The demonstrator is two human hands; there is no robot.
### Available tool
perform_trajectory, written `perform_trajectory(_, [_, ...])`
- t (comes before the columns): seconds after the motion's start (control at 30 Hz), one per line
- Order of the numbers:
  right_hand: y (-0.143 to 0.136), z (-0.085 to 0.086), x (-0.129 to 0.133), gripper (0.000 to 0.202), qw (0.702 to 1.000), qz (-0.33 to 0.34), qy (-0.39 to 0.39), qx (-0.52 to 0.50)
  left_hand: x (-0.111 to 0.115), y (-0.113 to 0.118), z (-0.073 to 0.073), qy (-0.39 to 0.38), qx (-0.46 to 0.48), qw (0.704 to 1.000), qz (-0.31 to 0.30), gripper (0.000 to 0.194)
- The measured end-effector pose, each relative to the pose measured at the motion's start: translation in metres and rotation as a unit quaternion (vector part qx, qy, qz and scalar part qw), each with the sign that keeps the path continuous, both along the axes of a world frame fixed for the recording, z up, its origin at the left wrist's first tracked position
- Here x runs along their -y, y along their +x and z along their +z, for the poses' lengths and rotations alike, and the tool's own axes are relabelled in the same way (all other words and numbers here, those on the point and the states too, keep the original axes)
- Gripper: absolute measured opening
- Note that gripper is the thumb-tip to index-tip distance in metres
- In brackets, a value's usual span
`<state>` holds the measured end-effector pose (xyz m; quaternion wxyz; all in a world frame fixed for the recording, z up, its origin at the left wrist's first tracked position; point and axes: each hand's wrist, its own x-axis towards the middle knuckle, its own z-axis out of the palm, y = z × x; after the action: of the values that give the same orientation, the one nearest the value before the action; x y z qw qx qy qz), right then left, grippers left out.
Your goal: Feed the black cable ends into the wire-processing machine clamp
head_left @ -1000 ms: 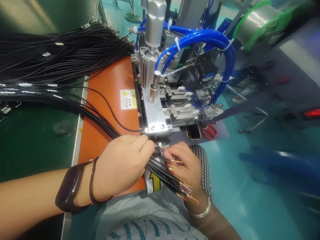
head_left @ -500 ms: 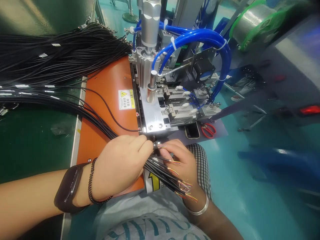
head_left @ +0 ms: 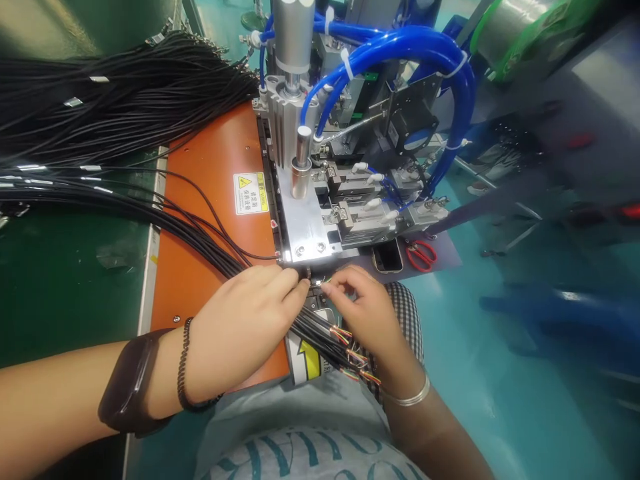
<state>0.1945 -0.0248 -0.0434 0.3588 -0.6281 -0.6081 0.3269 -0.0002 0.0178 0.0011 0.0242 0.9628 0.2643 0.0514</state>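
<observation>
My left hand (head_left: pixel 255 320) is closed over a bundle of black cables (head_left: pixel 325 339), whose stripped ends fan out below with thin coloured wires showing. Its thumb and forefinger meet at the fixture edge, just under the silver plate (head_left: pixel 306 223) of the machine. Opposite, my right hand (head_left: pixel 367 307) pinches fine wire ends (head_left: pixel 324 283) between thumb and forefinger, close to the left fingertips. The cable those wires belong to is mostly hidden by my left hand. One black cable (head_left: pixel 215 217) runs separately across the orange cover to the machine.
A large heap of black cables (head_left: pixel 125 107) lies on the green table at the left. The orange cover (head_left: pixel 215 160) carries a warning label (head_left: pixel 251 193). Blue air hoses (head_left: pixel 400 41) arch above the machine. A phone (head_left: pixel 387 256) and red-handled scissors (head_left: pixel 421 256) lie at its right.
My right hand has shifted slightly right and up, away from the cable ends, and its pinch shows more clearly. The bundle's ends sit a little further left. My left hand stays nearly in place.
</observation>
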Motion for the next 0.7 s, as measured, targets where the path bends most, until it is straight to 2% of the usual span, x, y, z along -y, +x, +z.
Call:
perform_trajectory(0.1, [0.0013, -0.0035, 0.0016, 0.015, 0.989, -0.006, -0.11, -0.101, -0.0007, 0.0006, -0.0021, 0.006, -0.007, 1.0, -0.003, 0.041])
perform_trajectory(0.17, [0.0022, -0.0046, 0.0013, 0.013, 0.977, -0.002, -0.142, -0.156, -0.0011, 0.0006, -0.0022, 0.004, -0.006, 1.0, -0.004, 0.044])
perform_trajectory(0.27, [0.0018, -0.0043, -0.0002, 0.009, 0.97, -0.006, -0.145, -0.194, -0.001, -0.0001, -0.0009, -0.001, -0.009, 1.0, -0.004, 0.048])
perform_trajectory(0.4, [-0.0017, -0.0013, -0.0016, 0.007, 0.972, -0.02, -0.15, -0.18, -0.0002, -0.0017, 0.0004, 0.0, -0.021, 1.0, -0.008, 0.052])
perform_trajectory(0.53, [-0.0041, 0.0005, -0.0031, 0.006, 0.976, -0.036, -0.151, -0.15, -0.0006, -0.0013, -0.0012, 0.016, -0.026, 1.0, -0.004, 0.047])
perform_trajectory(0.7, [-0.0028, -0.0044, -0.0064, 0.007, 0.975, -0.03, -0.148, -0.164, -0.0011, 0.0003, -0.0035, 0.026, -0.025, 0.999, 0.001, 0.044])
